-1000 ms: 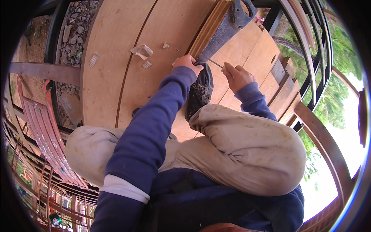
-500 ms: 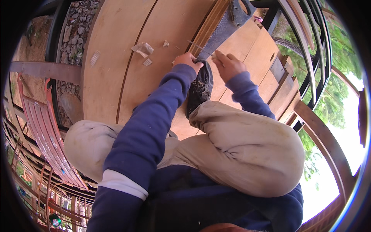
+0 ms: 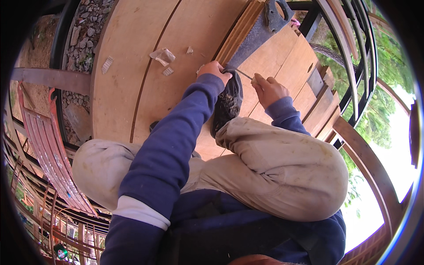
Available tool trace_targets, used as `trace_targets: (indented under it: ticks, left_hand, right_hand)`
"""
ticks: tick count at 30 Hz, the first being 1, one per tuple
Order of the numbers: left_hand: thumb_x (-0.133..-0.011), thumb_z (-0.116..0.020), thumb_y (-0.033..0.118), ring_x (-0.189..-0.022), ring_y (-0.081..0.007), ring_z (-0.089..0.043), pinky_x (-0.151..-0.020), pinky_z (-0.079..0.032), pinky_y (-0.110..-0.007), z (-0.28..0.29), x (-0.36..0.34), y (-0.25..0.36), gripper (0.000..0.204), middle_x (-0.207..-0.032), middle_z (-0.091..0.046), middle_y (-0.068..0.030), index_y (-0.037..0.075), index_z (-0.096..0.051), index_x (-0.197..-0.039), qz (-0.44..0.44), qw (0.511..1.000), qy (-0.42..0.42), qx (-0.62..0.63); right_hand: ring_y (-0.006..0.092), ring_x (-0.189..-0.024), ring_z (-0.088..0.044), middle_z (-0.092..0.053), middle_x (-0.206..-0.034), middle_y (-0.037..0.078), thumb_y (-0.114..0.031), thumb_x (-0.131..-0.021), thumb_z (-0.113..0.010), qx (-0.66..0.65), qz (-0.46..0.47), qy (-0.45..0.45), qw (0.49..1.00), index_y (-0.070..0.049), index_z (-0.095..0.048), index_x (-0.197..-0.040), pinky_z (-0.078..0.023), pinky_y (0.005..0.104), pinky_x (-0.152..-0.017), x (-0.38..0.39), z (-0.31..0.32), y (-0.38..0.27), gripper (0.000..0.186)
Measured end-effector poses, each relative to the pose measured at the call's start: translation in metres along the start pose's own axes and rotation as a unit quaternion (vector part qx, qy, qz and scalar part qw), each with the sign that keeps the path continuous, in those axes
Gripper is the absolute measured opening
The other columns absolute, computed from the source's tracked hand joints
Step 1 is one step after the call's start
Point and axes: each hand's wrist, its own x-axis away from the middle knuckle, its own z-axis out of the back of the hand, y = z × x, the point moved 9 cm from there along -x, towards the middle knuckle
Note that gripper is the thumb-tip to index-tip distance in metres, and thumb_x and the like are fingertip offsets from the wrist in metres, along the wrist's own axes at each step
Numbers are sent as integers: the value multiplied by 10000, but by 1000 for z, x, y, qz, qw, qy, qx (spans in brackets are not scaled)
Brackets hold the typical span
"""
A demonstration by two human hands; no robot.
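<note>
A handsaw (image 3: pixel 252 43) rests on its edge along a stack of wooden strips (image 3: pixel 242 27), its dark handle at the far end. My left hand (image 3: pixel 213 70) is closed around the near end of the saw blade, right at the toe of my black boot (image 3: pixel 229 101); the fingertips are partly hidden. In my right hand (image 3: pixel 270 91), closed, is a thin metal file (image 3: pixel 244 75) that points left toward the blade's near end. Whether the file's tip touches the saw teeth, I cannot tell.
Wide wooden boards (image 3: pixel 123 84) form the platform under me. A crumpled plastic wrapper (image 3: pixel 163 55) and small scraps lie to the left. Black metal railings (image 3: pixel 360 84) curve along the right. A reddish slatted metal piece (image 3: pixel 51 141) stands at the left, near gravel (image 3: pixel 86 35).
My right hand has drawn back to the right and slightly nearer, pulling the file from across the saw blade. My left hand stays on the blade's end.
</note>
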Motion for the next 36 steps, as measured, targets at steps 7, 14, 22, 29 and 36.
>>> trace_targets:
  ticks: [7, 14, 22, 29, 36]
  left_hand:
    - [-739, -811, 349, -897, -293, -687, -837, -530, -369, -3, -2, -2, 391, -916, -715, -157, 36, -681, -934, -20, 1000, 12, -7]
    - [-728, -814, 364, -903, -302, -684, -852, -527, -380, -3, -9, 2, 408, -929, -715, -154, 37, -687, -937, -27, 1000, 2, -16]
    - [-755, -788, 436, -901, -282, -694, -846, -533, -365, -1, 2, -9, 453, -942, -723, -146, 37, -694, -948, -51, 998, 25, -8]
    - [-806, -728, 453, -943, -304, -690, -867, -529, -384, 2, 3, -2, 457, -972, -724, -161, 32, -702, -983, -24, 999, -8, -44]
    - [-804, -744, 408, -911, -309, -691, -846, -531, -385, -1, 4, -4, 395, -924, -723, -163, 33, -704, -925, -13, 999, -9, -38]
  right_hand:
    - [357, -744, -678, -644, -834, 107, -333, -961, -553, 0, 18, -28, 999, -186, -613, -1084, -547, 472, -647, -13, -11, 1, 201]
    - [382, -791, -684, -654, -873, 161, -325, -970, -528, 20, 42, -26, 999, -132, -575, -1086, -550, 502, -687, -31, -27, -16, 230]
    - [381, -742, -665, -653, -827, 133, -357, -952, -556, -44, 22, 71, 996, -197, -628, -1088, -542, 487, -660, -16, 6, -15, 222]
    - [373, -732, -669, -647, -800, 118, -341, -963, -533, 19, 2, 3, 1000, -214, -611, -1063, -541, 482, -658, 0, 3, -10, 179]
    - [374, -751, -674, -651, -832, 127, -336, -968, -527, 13, -11, -43, 999, -208, -591, -1071, -541, 489, -669, -1, -8, -5, 177]
